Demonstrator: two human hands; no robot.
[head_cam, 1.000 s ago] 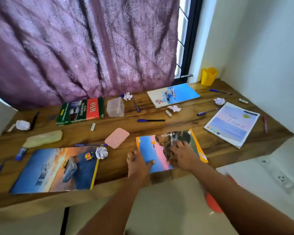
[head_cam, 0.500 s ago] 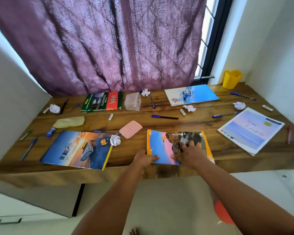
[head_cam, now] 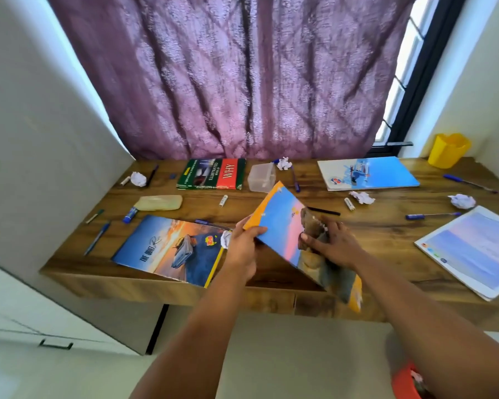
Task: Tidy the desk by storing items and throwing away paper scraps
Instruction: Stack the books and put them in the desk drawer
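Observation:
An orange-edged notebook (head_cam: 283, 223) with a blue and pink cover is lifted and tilted above the desk's front edge. My left hand (head_cam: 242, 246) grips its left edge, and my right hand (head_cam: 333, 244) holds it from the right with the fingers on the cover. On the wooden desk (head_cam: 372, 234) lie crumpled paper scraps: one (head_cam: 139, 178) at the far left, one (head_cam: 226, 239) beside my left hand, one (head_cam: 284, 163) at the back, one (head_cam: 362, 196) in the middle right and one (head_cam: 461, 201) further right. Several pens, such as one (head_cam: 432, 216), lie about.
A blue notebook (head_cam: 170, 250) lies at the front left, a green and red book (head_cam: 212, 174) and a clear plastic box (head_cam: 261, 177) at the back. Another notebook (head_cam: 369, 174) and a yellow cup (head_cam: 448, 151) stand at the back right, a pale notebook (head_cam: 472, 250) at the right. An orange bin (head_cam: 405, 383) sits on the floor.
The orange-edged notebook has been picked up off the desk and turned to a slant between both hands. The view has shifted left and upward.

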